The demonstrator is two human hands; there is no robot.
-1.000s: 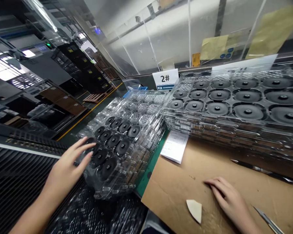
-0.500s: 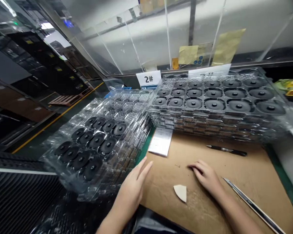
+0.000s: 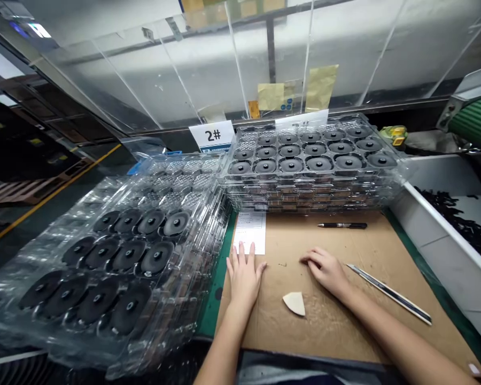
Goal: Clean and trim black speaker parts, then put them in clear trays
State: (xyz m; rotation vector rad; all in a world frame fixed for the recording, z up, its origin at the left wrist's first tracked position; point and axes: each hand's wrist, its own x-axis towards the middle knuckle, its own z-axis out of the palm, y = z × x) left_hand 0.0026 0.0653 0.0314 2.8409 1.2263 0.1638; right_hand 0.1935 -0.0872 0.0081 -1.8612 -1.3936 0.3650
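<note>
Left hand: the left hand (image 3: 243, 277) lies palm down in the lower middle of the frame, fingers spread, fingertips at the lower edge of the printed sheet (image 3: 250, 232).
Right hand: the right hand (image 3: 324, 271), right of centre, rests on the cardboard (image 3: 324, 337) with fingers curled; cannot tell whether it pinches anything.
Cream wedge: the cream wedge (image 3: 295, 303) lies flat on the cardboard, between the hands and lower in the frame.
Pen and knife: the black pen (image 3: 342, 225) lies above the right hand; the slim knife (image 3: 388, 293) slants to its right.
Trays: one clear tray stack (image 3: 184, 182) fills the left, another (image 3: 304, 192) the upper middle, both bearing round black parts (image 3: 128, 255).
Sign: the "2#" sign (image 3: 212, 135) stands at upper centre.
Right edge: a white bin (image 3: 444, 230) holds small black pieces (image 3: 457, 208).
Tabletop: green tabletop (image 3: 210, 307) shows beside the cardboard.
</note>
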